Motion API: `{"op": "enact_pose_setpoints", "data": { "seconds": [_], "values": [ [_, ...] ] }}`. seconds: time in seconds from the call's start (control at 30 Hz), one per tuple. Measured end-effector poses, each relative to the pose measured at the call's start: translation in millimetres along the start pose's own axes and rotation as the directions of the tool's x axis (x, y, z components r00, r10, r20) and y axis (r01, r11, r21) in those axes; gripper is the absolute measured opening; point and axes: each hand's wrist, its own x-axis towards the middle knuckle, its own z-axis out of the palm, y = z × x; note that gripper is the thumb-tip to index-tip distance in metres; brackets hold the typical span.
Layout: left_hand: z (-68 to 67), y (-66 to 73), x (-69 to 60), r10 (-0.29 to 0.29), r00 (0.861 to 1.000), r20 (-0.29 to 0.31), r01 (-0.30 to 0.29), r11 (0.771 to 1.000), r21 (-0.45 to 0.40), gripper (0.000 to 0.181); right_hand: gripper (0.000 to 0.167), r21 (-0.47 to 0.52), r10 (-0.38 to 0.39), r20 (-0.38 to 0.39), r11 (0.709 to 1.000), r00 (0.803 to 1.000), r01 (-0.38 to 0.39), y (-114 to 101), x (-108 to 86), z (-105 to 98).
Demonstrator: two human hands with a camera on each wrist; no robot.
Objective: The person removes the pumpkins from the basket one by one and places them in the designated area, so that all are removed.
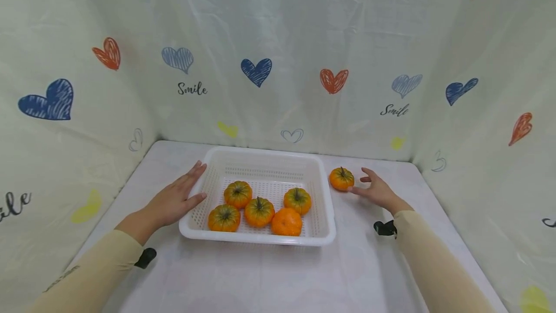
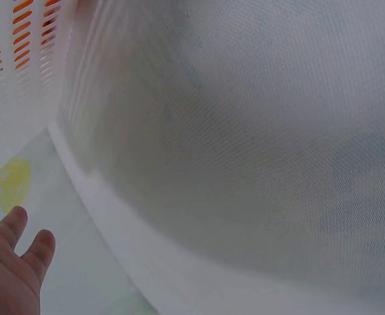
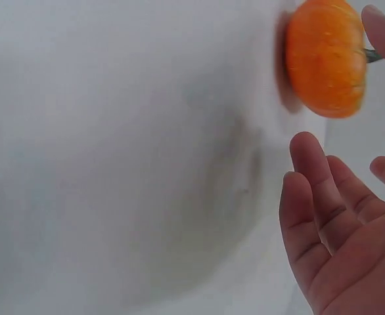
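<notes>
A small orange pumpkin (image 1: 341, 178) with a dark stem sits on the table, just right of a white plastic basket (image 1: 326, 216). Beside that pumpkin is my right hand (image 1: 377, 191), thumb and fingers spread apart around its right side. In the right wrist view, a gap shows between the fingers (image 3: 309, 157) and the pumpkin (image 3: 325, 59). My left hand (image 1: 175, 199) lies with straight fingers along the basket's left rim. Inside the basket are several small pumpkins, green-streaked ones (image 1: 259, 212) and a plainer orange one (image 1: 286, 222).
The white-covered table (image 1: 260, 279) meets a hanging pale curtain (image 1: 278, 23) printed with hearts, which closes in the back and both sides. Slotted basket wall (image 2: 22, 72) shows in the left wrist view.
</notes>
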Motion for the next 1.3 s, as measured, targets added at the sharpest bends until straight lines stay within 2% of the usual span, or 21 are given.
{"op": "enact_pose_setpoints", "data": {
  "seconds": [0.1,0.2,0.4,0.57,0.77,0.93,1.07,1.23,1.3],
  "values": [
    [-0.2,-1.5,-0.3,-0.005,1.0,0.0,0.005,1.0,-0.002,0.078,0.103,-0.002,-0.024,-0.02,1.0,1.0,0.024,-8,-2.9,-10],
    [-0.2,-2.5,-0.5,-0.008,1.0,-0.001,0.008,1.0,-0.003,0.078,0.1,-0.009,-0.08,-0.039,0.997,0.996,0.079,-24,-7.2,-19],
    [0.4,-3.2,-1.3,-0.013,1.0,-0.002,0.013,1.0,-0.002,0.078,0.099,-0.017,-0.214,-0.034,0.977,0.976,0.214,-75,-14.6,-31],
    [0.9,-3.9,-2.0,-0.017,1.0,-0.007,0.017,1.0,-0.002,0.079,0.1,-0.029,-0.312,0.016,0.95,0.95,0.312,-124,-19.8,-29],
    [1.4,-3.9,-2.2,-0.013,1.0,-0.011,0.013,1.0,-0.004,0.078,0.093,-0.064,-0.414,0.098,0.905,0.905,0.421,-177,-23.9,-10],
    [2.6,-3.5,-1.0,-0.011,1.0,-0.014,0.011,1.0,-0.002,0.078,0.092,-0.077,-0.419,0.205,0.894,0.885,0.441,-205,-24.6,15],
    [3.2,-3.4,-0.3,-0.011,1.0,-0.016,0.011,1.0,0.002,0.078,0.092,-0.083,-0.378,0.3,0.904,0.876,0.419,-214,-23.7,35],
    [3.9,-3.3,0.5,-0.007,1.0,-0.02,0.007,1.0,0.0,0.079,0.091,-0.098,-0.317,0.357,0.923,0.878,0.373,-213,-22.8,54],
    [4.4,-3.6,1.2,-0.007,1.0,-0.02,0.007,1.0,0.002,0.079,0.091,-0.124,-0.29,0.359,0.927,0.887,0.353,-209,-21.2,61]
  ]
}}
